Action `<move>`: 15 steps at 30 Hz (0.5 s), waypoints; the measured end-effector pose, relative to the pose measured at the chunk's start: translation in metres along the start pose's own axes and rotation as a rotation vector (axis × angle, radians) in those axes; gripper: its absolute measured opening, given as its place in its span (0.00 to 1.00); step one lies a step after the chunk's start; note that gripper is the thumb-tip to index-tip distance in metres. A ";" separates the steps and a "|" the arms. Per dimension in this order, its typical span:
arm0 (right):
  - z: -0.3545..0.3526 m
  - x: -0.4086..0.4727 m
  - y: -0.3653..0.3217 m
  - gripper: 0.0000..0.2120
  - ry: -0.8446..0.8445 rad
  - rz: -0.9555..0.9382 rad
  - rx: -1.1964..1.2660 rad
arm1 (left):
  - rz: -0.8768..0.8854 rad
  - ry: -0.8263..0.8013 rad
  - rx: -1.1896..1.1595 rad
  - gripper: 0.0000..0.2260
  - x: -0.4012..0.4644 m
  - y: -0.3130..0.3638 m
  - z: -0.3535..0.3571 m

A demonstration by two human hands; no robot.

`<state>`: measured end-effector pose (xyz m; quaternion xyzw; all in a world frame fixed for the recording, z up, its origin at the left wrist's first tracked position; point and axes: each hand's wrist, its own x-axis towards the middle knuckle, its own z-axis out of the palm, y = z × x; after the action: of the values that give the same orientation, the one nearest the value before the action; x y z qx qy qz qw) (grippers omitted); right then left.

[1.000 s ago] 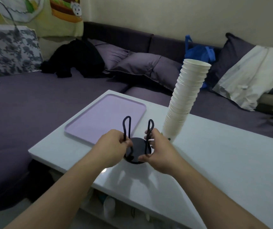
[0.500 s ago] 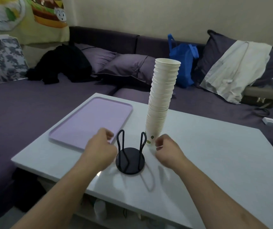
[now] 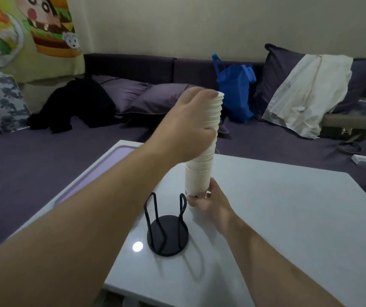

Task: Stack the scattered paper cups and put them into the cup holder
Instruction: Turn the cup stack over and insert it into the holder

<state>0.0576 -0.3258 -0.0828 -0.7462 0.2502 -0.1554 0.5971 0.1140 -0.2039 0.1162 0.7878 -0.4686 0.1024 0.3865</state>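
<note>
Head view: a white table (image 3: 288,218) stood in front of a purple sofa (image 3: 33,162).
Tray: a lilac tray (image 3: 102,167) lay along the left edge of the table, partly hidden by the left forearm.
Left hand: the left hand (image 3: 190,127) was wrapped around the upper part of the stack of paper cups (image 3: 202,169), its fingers curled on the far side, near the top rim.
Cup holder: the black wire cup holder (image 3: 167,234) stood upright near the front edge of the table, with two wire loops rising from a round base. Nothing was inside it.
Stack of paper cups: the tall white stack was upright, just behind and to the right of the holder. Whether its bottom touched the table I cannot tell, because the right hand covered it.
Right hand: the right hand (image 3: 208,202) gripped the bottom of the stack, the thumb on the near side, just beside the right wire loop.
Behind the table: a blue bag (image 3: 235,94) and a white cloth (image 3: 310,91) rested on the sofa.
</note>
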 end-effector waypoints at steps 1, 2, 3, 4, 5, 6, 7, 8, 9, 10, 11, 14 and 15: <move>-0.001 0.000 0.000 0.27 -0.003 -0.009 -0.002 | -0.012 0.023 0.011 0.30 -0.002 -0.004 0.000; -0.002 0.001 0.001 0.25 -0.002 -0.018 -0.005 | -0.030 0.052 0.017 0.31 -0.003 -0.007 -0.001; -0.004 0.002 0.002 0.24 -0.005 -0.019 0.004 | -0.052 0.079 0.018 0.31 -0.004 -0.010 -0.004; -0.007 0.002 0.002 0.23 -0.006 -0.018 0.023 | -0.076 0.107 0.019 0.31 -0.005 -0.012 -0.006; -0.009 0.002 0.003 0.22 -0.008 -0.017 0.038 | -0.097 0.136 0.020 0.30 -0.007 -0.013 -0.009; -0.012 0.000 0.003 0.23 -0.014 -0.016 0.058 | -0.113 0.167 0.025 0.29 -0.009 -0.014 -0.012; -0.016 -0.003 0.000 0.23 -0.021 -0.014 0.076 | -0.129 0.195 0.031 0.28 -0.013 -0.016 -0.015; -0.022 -0.006 -0.003 0.25 -0.028 -0.019 0.083 | -0.145 0.218 0.039 0.27 -0.017 -0.018 -0.020; -0.030 -0.009 -0.006 0.26 -0.040 -0.027 0.074 | -0.166 0.239 0.046 0.25 -0.021 -0.020 -0.025; -0.038 -0.013 -0.009 0.27 -0.058 -0.037 0.076 | -0.192 0.260 0.049 0.23 -0.026 -0.022 -0.030; -0.048 -0.017 -0.012 0.28 -0.073 -0.047 0.102 | -0.228 0.279 0.047 0.21 -0.031 -0.024 -0.036; -0.079 -0.027 -0.016 0.26 -0.032 -0.062 0.246 | -0.371 0.325 0.030 0.16 -0.052 -0.031 -0.047; -0.089 -0.030 -0.019 0.24 0.000 -0.071 0.299 | -0.419 0.322 0.017 0.14 -0.062 -0.033 -0.047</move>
<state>-0.0106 -0.3784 -0.0416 -0.6572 0.1976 -0.2121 0.6957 0.1171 -0.1215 0.0991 0.8444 -0.2270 0.1481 0.4621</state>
